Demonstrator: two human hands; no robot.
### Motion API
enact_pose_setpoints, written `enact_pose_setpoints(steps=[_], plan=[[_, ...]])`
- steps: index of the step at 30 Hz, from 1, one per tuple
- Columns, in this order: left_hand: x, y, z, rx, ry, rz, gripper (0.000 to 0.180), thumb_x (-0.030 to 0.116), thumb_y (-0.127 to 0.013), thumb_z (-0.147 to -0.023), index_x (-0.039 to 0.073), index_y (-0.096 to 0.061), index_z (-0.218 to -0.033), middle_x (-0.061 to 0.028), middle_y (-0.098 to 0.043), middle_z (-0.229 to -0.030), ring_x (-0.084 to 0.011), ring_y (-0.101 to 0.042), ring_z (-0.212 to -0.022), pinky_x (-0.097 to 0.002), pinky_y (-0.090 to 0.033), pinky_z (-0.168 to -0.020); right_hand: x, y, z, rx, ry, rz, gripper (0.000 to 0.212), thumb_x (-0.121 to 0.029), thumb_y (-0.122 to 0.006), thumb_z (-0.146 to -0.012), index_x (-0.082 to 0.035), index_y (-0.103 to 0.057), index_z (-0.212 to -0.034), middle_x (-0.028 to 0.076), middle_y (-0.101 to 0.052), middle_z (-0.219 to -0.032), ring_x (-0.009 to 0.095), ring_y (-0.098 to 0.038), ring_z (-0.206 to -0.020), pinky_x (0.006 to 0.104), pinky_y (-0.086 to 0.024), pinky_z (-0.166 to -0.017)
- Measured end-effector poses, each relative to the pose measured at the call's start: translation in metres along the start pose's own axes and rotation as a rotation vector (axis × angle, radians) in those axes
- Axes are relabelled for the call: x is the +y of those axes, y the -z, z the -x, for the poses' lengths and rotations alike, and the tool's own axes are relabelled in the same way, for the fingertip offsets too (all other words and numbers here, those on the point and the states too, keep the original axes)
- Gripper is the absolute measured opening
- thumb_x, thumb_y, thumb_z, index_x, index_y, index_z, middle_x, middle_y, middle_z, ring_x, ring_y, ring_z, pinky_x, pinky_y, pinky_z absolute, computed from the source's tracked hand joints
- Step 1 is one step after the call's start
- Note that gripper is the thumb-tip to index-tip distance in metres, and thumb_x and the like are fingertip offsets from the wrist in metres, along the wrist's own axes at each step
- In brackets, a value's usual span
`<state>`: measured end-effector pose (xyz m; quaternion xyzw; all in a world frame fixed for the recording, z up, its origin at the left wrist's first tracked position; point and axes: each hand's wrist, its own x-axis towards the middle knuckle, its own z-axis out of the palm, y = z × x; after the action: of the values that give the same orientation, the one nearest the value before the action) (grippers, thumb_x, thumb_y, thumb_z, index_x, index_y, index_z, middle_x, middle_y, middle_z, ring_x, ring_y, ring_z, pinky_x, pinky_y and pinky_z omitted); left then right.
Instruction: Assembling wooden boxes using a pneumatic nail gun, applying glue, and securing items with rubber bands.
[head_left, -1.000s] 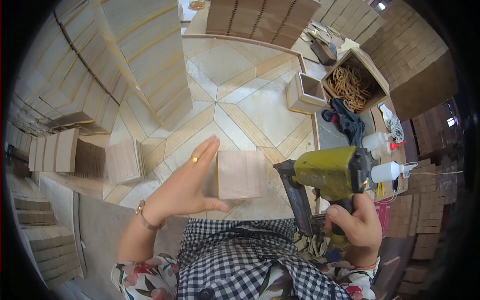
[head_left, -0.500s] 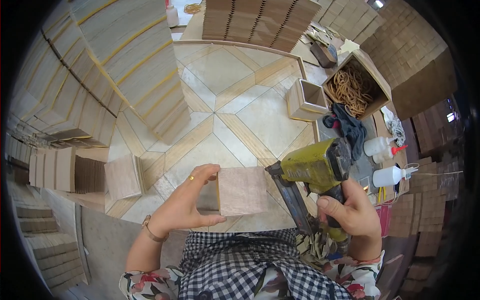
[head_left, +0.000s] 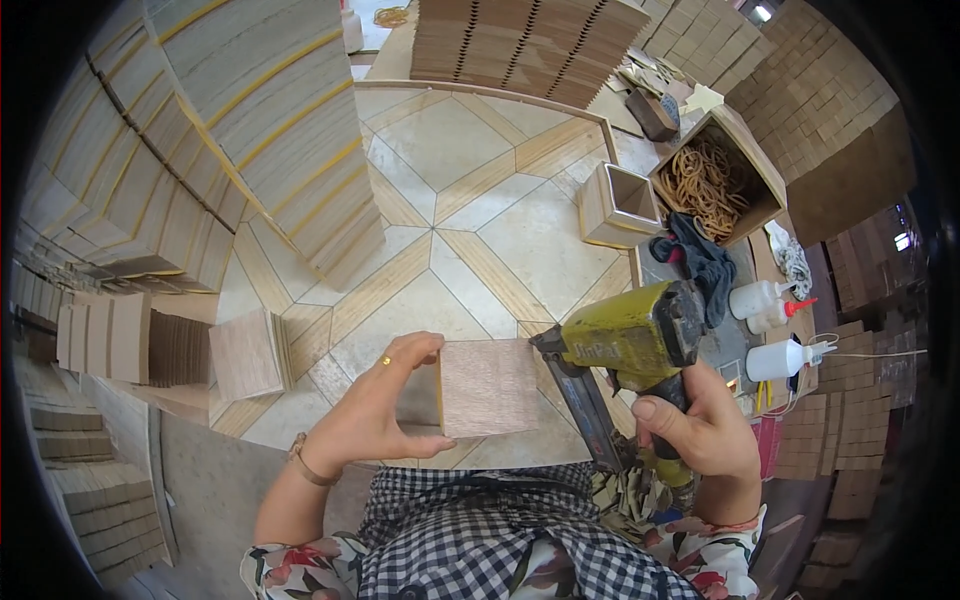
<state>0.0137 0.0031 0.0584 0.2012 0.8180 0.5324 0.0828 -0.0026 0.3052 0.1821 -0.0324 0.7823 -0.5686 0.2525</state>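
My left hand [head_left: 370,405] grips a small pale wooden box [head_left: 490,388] at its left side, fingers on the far edge and thumb on the near edge. The box's top is a square, light brown panel, and its lower sides are mostly hidden. My right hand [head_left: 700,415] is wrapped around the handle of a yellow-green and black nail gun [head_left: 620,335]. The gun's nose is at the box's far right corner; whether it touches, I cannot tell. Its long magazine slants down toward me.
A stack of square panels [head_left: 248,355] lies at left beside tall board piles [head_left: 270,120]. At right stand an open wooden box [head_left: 608,212], a crate of rubber bands [head_left: 700,190], a dark cloth [head_left: 700,265] and white bottles [head_left: 775,357]. Notched boards [head_left: 520,45] stand at the back of the patterned tabletop [head_left: 420,285].
The view has shifted very slightly. Both hands, the wooden box and the nail gun hold nearly the same positions as before.
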Motion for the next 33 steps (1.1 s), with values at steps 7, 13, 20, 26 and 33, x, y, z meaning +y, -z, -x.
enact_pose_setpoints(steps=[7,13,20,26,33], plan=[[-0.002,-0.001,-0.001,0.014,-0.034,-0.002,0.088,0.026,-0.081,-0.060,0.003,-0.036,-0.132,-0.0173,-0.044,-0.125,-0.0292,-0.050,-0.112,-0.0368,-0.042,-0.096,-0.017,0.000,-0.002,-0.036,-0.038,0.242,0.049,-0.016,-0.063,-0.087,0.001,-0.040,-0.127,0.011,-0.060,-0.100,0.015,-0.055,-0.069,0.0276,-0.047,-0.062],[-0.006,-0.002,0.000,0.033,-0.056,0.025,0.087,0.026,-0.081,-0.060,0.002,-0.036,-0.131,-0.0175,-0.044,-0.126,-0.0298,-0.050,-0.112,-0.0366,-0.041,-0.096,-0.036,0.002,-0.014,-0.112,0.089,0.595,0.058,-0.015,-0.063,-0.086,0.000,-0.033,-0.133,0.021,-0.059,-0.102,0.027,-0.058,-0.081,0.0332,-0.047,-0.075],[-0.014,-0.003,0.002,0.033,-0.039,0.041,0.091,0.027,-0.082,-0.058,0.003,-0.036,-0.133,-0.0156,-0.041,-0.131,-0.0286,-0.045,-0.117,-0.0379,-0.040,-0.099,-0.040,-0.013,-0.012,-0.032,-0.055,0.122,0.044,-0.011,-0.062,-0.088,0.000,-0.043,-0.126,0.003,-0.057,-0.093,0.006,-0.051,-0.063,0.0208,-0.044,-0.055],[-0.027,-0.010,0.005,0.079,-0.154,0.079,0.088,0.031,-0.081,-0.063,0.001,-0.037,-0.132,-0.0184,-0.041,-0.132,-0.0321,-0.043,-0.122,-0.0372,-0.037,-0.101,-0.046,-0.034,-0.027,-0.126,-0.051,0.037,0.041,-0.012,-0.062,-0.089,0.002,-0.043,-0.123,0.003,-0.056,-0.090,0.007,-0.052,-0.063,0.0210,-0.045,-0.055],[-0.033,-0.016,0.006,0.136,-0.180,0.136,0.092,0.025,-0.086,-0.057,0.004,-0.038,-0.133,-0.0155,-0.042,-0.133,-0.0283,-0.045,-0.119,-0.0375,-0.041,-0.099,-0.054,-0.048,-0.032,-0.167,-0.106,0.111,0.041,-0.014,-0.062,-0.089,0.002,-0.043,-0.122,0.003,-0.057,-0.090,0.006,-0.052,-0.063,0.0210,-0.045,-0.054]])
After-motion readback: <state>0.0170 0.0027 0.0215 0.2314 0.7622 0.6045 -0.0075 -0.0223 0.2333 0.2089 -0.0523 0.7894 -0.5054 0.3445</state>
